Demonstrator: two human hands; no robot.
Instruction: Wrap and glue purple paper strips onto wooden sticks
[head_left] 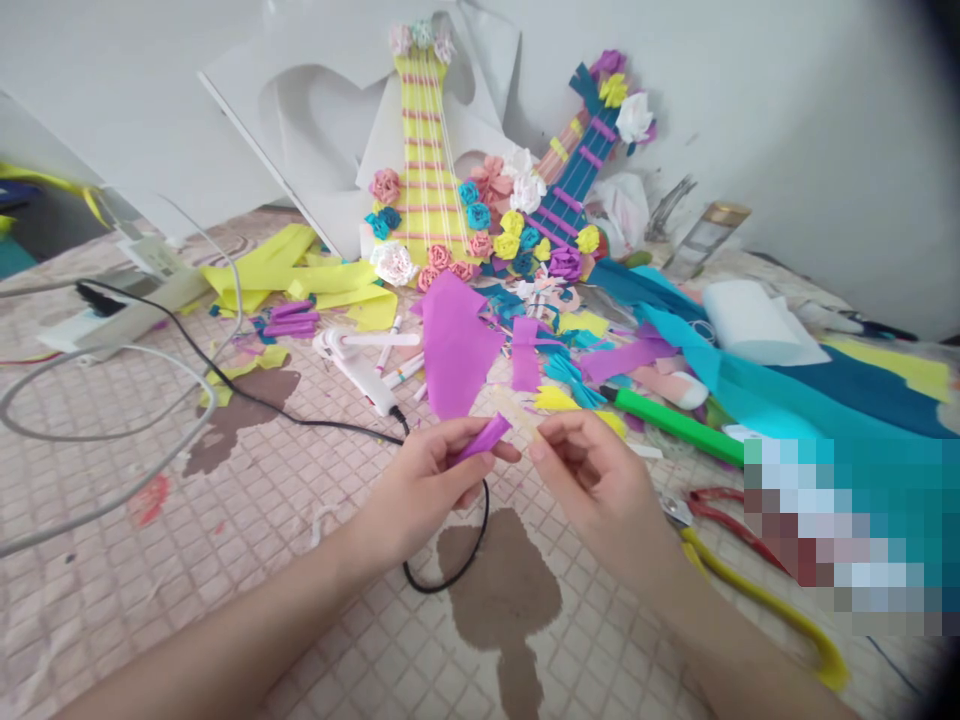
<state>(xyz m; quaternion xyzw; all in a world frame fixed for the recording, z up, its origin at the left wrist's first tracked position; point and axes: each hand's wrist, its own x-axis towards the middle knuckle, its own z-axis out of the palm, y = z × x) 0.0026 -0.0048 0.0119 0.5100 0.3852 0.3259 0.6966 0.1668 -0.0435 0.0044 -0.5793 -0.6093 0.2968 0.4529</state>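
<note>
My left hand [420, 480] is closed around a small roll of purple crepe paper [487, 438]. A pale, see-through strip [514, 411] is pinched between the thumb and fingers of my right hand [611, 480]. Its kind is unclear. It lies close beside the roll's end; whether they touch I cannot tell. Beyond my hands lie a large purple paper piece [459, 345] and a smaller purple strip [526, 355]. A white corded tool [364, 375] rests to the left of them.
Two paper-flowered guitar shapes, one yellow [427, 150] and one blue [574, 170], lean at the back. A black cable [285, 415] crosses the table. On the right are a green-handled tool [675, 425], a yellow handle [765, 590], a white roll [754, 320] and blue paper [750, 390].
</note>
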